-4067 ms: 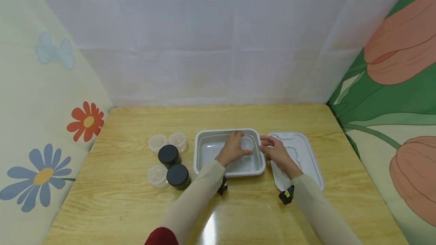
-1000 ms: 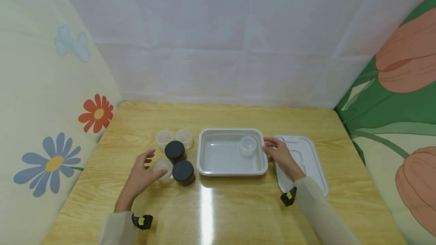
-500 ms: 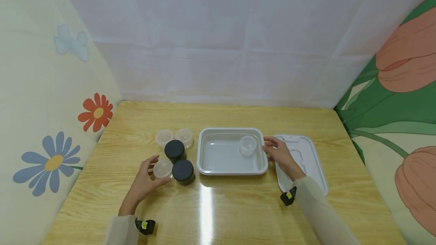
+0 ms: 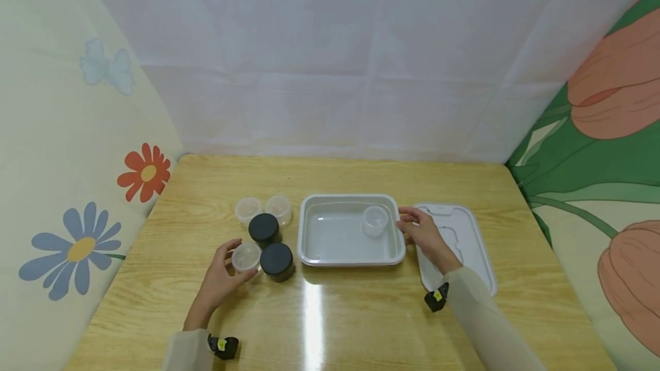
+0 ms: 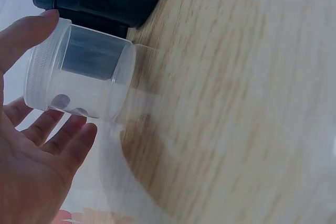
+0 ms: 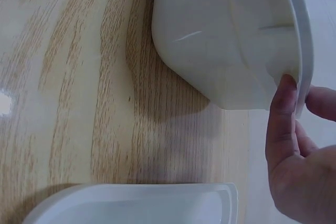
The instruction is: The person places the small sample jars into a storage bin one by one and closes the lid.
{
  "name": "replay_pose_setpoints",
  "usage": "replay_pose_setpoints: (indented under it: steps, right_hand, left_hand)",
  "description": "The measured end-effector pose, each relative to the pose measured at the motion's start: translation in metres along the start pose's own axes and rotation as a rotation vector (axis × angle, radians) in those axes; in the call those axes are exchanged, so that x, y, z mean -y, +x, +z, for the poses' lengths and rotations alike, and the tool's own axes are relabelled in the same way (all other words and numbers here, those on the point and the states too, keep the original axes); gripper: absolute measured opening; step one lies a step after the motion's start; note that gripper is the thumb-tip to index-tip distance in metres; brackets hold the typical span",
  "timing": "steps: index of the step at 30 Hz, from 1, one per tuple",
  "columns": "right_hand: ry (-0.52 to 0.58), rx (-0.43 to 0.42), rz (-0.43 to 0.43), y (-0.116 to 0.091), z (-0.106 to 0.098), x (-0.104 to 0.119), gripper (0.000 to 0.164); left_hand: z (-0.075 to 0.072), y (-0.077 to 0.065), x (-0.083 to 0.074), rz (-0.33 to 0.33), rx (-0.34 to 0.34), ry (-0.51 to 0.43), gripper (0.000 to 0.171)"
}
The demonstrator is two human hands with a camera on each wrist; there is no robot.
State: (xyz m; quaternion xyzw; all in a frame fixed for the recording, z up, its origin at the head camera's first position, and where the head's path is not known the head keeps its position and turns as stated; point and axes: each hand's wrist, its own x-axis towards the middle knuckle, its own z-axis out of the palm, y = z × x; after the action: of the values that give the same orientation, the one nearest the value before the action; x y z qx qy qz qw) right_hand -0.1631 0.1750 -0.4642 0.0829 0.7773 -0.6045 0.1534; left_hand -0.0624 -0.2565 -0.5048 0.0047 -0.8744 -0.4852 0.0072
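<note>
My left hand [image 4: 219, 276] has its thumb and fingers around a clear plastic jar [image 4: 246, 257] with a ridged lid. In the left wrist view, the thumb lies on the lid of this jar [image 5: 89, 72] and fingertips touch its far side; it stands upright on the table. Beside it is a black-lidded dark jar [image 4: 277, 259]. My right hand [image 4: 423, 233] pinches the right rim of a white rectangular box [image 4: 309, 256], as the right wrist view of the box [image 6: 220, 40] also shows. Inside the box, toward its right, stands another clear jar [image 4: 374, 221].
Two more clear jars, one at the left [image 4: 248, 210] and one at the right [image 4: 279, 209], stand behind a second black-lidded jar [image 4: 264, 228]. A white lid [image 4: 471, 245] lies right of the box on the wooden table [image 4: 361, 325]. A white cloth [image 4: 309, 73] hangs behind.
My left hand has gone from inside the box to the left, then closed around the front clear jar. The jar in the box now stands free. My right hand stays at the rim.
</note>
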Motion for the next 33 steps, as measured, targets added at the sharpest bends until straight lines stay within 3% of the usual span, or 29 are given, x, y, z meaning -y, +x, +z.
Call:
replay_pose_setpoints:
  steps: [11,21,33]
  right_hand:
    - [0.001,-0.002,-0.011,0.0,-0.001,-0.001,0.045]
    - [0.014,0.006,-0.017,0.0,0.0,-0.001,0.044]
    - [-0.004,0.006,-0.024,0.001,-0.001,-0.002,0.043]
  left_hand:
    - [-0.008,-0.002,-0.006,-0.041,0.004,0.031,0.073]
    - [-0.023,0.0,-0.009,-0.013,-0.066,0.083,0.069]
    - [-0.039,0.008,-0.026,0.013,-0.09,0.103,0.068]
